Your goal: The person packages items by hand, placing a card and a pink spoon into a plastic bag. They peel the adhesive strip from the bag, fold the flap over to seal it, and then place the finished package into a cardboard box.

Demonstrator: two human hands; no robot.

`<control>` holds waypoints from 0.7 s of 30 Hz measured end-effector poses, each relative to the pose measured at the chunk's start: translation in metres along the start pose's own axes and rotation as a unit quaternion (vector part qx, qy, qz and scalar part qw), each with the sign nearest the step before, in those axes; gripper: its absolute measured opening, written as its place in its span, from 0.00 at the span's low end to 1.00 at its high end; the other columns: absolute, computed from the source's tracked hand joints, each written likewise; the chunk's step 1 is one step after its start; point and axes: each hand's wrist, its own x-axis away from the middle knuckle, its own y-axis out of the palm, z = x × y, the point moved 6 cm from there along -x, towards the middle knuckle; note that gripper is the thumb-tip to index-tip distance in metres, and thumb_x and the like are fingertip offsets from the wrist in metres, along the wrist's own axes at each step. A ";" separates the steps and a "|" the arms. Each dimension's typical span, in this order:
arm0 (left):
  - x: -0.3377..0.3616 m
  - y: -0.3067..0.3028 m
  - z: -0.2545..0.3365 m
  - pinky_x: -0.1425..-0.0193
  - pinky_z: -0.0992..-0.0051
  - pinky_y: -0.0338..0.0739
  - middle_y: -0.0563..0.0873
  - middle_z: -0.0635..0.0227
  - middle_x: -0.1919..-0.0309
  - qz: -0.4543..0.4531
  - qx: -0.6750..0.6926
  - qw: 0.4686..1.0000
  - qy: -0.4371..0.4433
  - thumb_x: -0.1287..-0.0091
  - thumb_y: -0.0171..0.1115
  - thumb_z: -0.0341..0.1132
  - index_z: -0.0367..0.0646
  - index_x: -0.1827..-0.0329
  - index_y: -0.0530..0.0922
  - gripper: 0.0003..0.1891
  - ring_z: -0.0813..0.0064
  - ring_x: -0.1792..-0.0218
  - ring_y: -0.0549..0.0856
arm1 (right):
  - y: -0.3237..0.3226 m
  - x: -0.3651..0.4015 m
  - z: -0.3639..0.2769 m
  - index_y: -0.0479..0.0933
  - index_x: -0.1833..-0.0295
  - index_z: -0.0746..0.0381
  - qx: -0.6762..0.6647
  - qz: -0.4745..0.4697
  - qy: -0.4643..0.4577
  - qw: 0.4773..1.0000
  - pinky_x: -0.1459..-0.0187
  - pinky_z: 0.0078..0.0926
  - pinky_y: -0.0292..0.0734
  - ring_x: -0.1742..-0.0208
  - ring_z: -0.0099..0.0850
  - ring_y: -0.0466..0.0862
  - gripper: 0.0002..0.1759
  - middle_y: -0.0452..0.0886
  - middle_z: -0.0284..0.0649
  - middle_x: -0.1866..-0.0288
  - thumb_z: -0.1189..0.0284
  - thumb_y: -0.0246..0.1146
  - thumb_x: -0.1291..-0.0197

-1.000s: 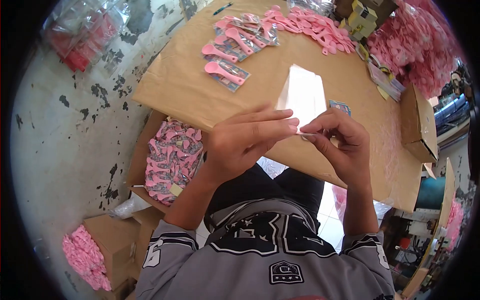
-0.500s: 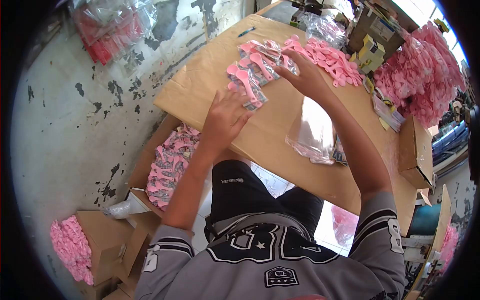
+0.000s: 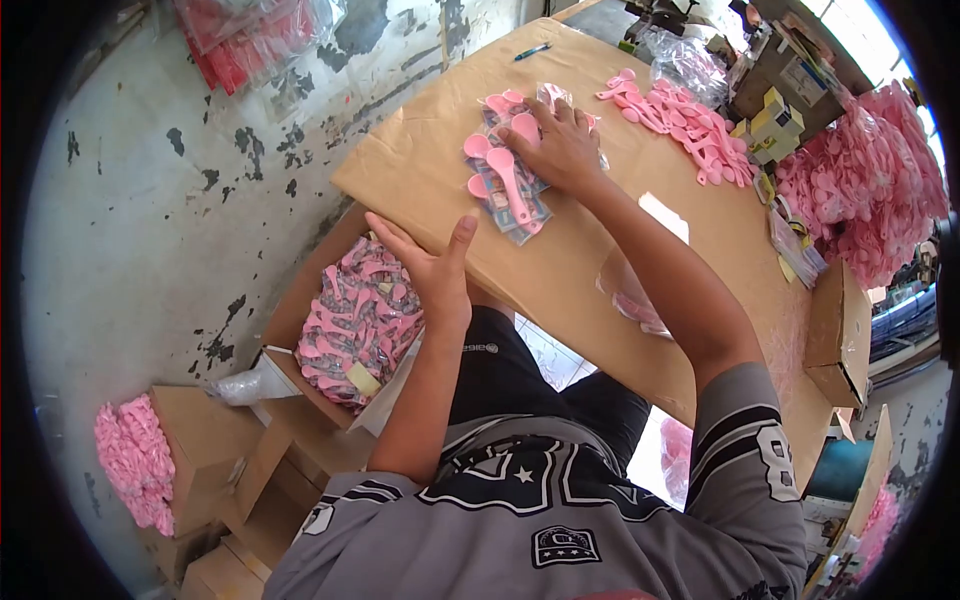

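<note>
Bagged pink spoons (image 3: 508,188) are pinned for gathering under the flat, spread right hand (image 3: 560,150); the left hand (image 3: 432,268) is held open, empty; a steady drag seems needed

Item: grey short-sleeved jersey (image 3: 470,565), banded in black and white at the left sleeve (image 3: 340,497) and right sleeve (image 3: 760,450). Large black numerals (image 3: 520,482), outlined in white and dotted with stars, are printed across it. A black shield badge (image 3: 563,546) is set beneath. Black shorts (image 3: 500,380) with small white lettering are worn. Left hand (image 3: 432,270) and right hand (image 3: 560,150) are left uncovered.
</note>
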 end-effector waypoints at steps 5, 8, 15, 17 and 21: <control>0.027 0.007 -0.026 0.19 0.52 0.70 0.66 0.67 0.19 -0.081 0.251 0.951 -0.161 0.23 0.69 0.37 0.50 0.12 0.49 0.44 0.61 0.20 0.69 | -0.001 0.031 -0.036 0.72 0.20 0.46 -0.007 -0.003 -0.013 1.000 0.24 0.78 0.53 0.18 0.73 0.60 0.49 0.62 0.66 0.16 0.27 0.60 0.38; 0.019 0.009 -0.023 0.21 0.52 0.74 0.71 0.64 0.23 -0.115 0.308 0.927 -0.181 0.22 0.68 0.41 0.48 0.14 0.54 0.40 0.62 0.23 0.73 | -0.002 0.045 -0.054 0.71 0.20 0.47 0.000 -0.017 -0.019 1.000 0.24 0.78 0.53 0.18 0.72 0.60 0.50 0.62 0.66 0.16 0.26 0.60 0.38; 0.030 -0.009 -0.017 0.42 0.60 0.87 0.87 0.64 0.47 -0.104 0.364 0.878 -0.293 0.26 0.68 0.40 0.42 0.35 0.77 0.20 0.66 0.47 0.89 | -0.002 0.089 -0.101 0.70 0.19 0.51 -0.038 -0.016 -0.077 0.996 0.25 0.83 0.51 0.18 0.77 0.59 0.51 0.63 0.69 0.18 0.28 0.59 0.36; 0.031 -0.022 -0.014 0.37 0.60 0.85 0.86 0.63 0.45 -0.110 0.383 0.872 -0.283 0.28 0.68 0.39 0.41 0.33 0.76 0.23 0.65 0.44 0.88 | -0.004 0.104 -0.117 0.69 0.18 0.49 -0.031 -0.022 -0.080 0.996 0.25 0.80 0.53 0.19 0.73 0.61 0.50 0.63 0.67 0.17 0.28 0.59 0.36; 0.034 -0.063 -0.003 0.34 0.62 0.83 0.85 0.62 0.42 -0.055 0.338 0.906 -0.250 0.31 0.67 0.38 0.40 0.29 0.75 0.27 0.66 0.41 0.86 | -0.002 0.132 -0.155 0.69 0.18 0.48 -0.056 -0.024 -0.107 0.992 0.24 0.77 0.54 0.19 0.72 0.62 0.45 0.63 0.65 0.17 0.33 0.59 0.31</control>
